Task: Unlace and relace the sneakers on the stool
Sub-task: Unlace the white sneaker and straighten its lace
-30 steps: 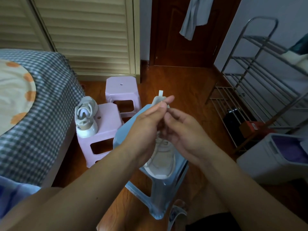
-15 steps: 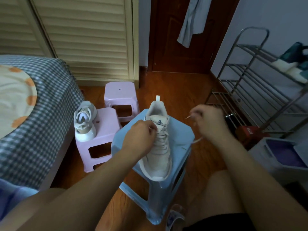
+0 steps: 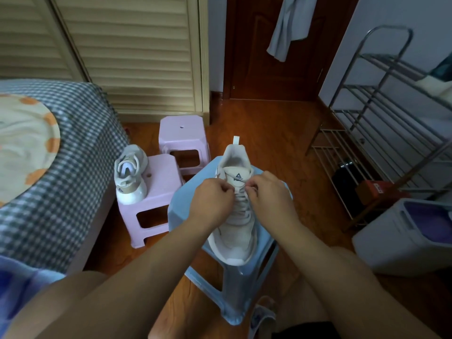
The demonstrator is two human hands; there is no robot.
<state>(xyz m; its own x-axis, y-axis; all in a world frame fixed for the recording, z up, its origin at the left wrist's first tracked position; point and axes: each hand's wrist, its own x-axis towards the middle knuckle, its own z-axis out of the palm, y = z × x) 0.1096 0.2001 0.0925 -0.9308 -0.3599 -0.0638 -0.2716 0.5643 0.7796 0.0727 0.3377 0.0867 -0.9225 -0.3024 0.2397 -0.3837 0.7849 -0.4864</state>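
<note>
The white sneaker (image 3: 234, 216) lies lengthwise on the blue stool (image 3: 181, 204), heel away, toe toward the person, while the left hand (image 3: 212, 199) and right hand (image 3: 269, 196), each grip clenched, pinch its laces (image 3: 241, 192) between them.

Centre of frame: a pale blue stool (image 3: 186, 204) on the wooden floor (image 3: 276, 133) carries one white sneaker (image 3: 236, 231), toe toward the lower edge. Left of it, a pink stool (image 3: 161, 192) bears a second sneaker (image 3: 130, 174). Another pink stool (image 3: 182, 133) stands behind. Left edge: a bed (image 3: 61, 167) with checked cover.
</note>
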